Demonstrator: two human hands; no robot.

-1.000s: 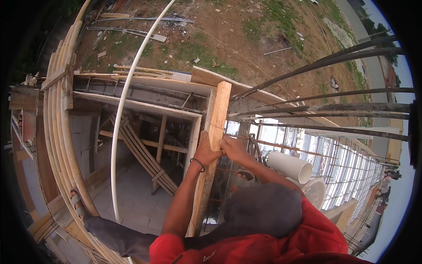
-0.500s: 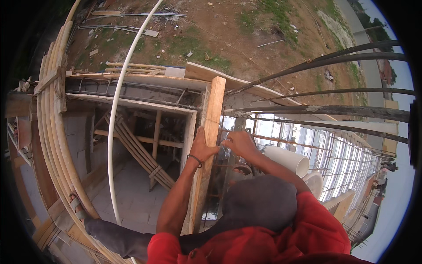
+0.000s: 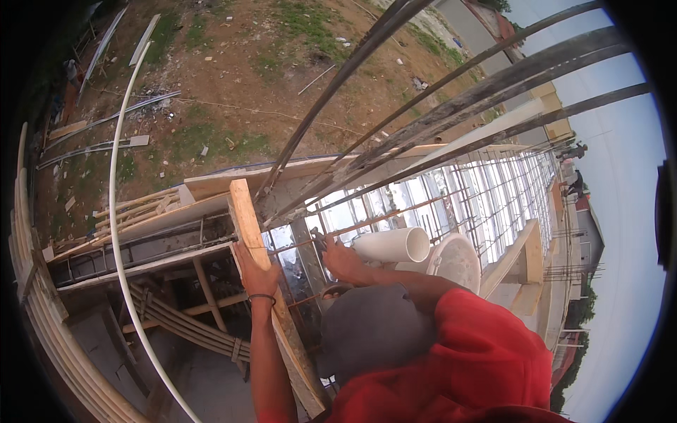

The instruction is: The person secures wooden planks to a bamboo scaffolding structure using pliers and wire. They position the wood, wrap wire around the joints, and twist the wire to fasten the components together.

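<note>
My left hand [image 3: 255, 273] is wrapped over a squared timber beam [image 3: 246, 215], its fingers on the left side and its thumb across the top. A dark band circles that wrist. To the right of the beam, my right hand [image 3: 343, 261] is closed on a small dark tool [image 3: 318, 238], whose kind I cannot make out. It is held above shiny silver sheeting crossed by rusty rebar [image 3: 402, 216]. My bent knee in dark cloth [image 3: 377, 328] lies just below the right hand.
A white plastic pipe [image 3: 392, 246] and a round pale bucket [image 3: 455, 262] stand right of my right hand. Thick dark bars [image 3: 451, 127] slant overhead. A thin white tube [image 3: 115, 183] curves down the left, beside bamboo poles [image 3: 53, 338]. Left of the beam lies a deep opening.
The view has swung right, so the scene sits further left. My left hand still grips the beam. The right hand has drawn away from the beam, and the dark tool shows more plainly.
</note>
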